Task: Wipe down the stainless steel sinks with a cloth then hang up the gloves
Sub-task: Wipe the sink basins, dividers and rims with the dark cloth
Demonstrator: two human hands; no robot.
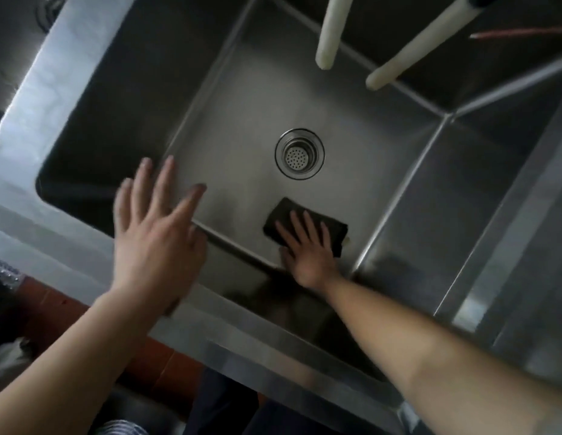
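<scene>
the right hand (311, 262) presses a dark cloth (304, 221) flat on the sink (242, 98) floor, near the front wall, just below the drain strainer (300, 153) — fingers spread, not closed round it. the left hand (154, 240) hovers open over the front rim. two pale hoses (330, 29) hang above the basin — no writing readable.
</scene>
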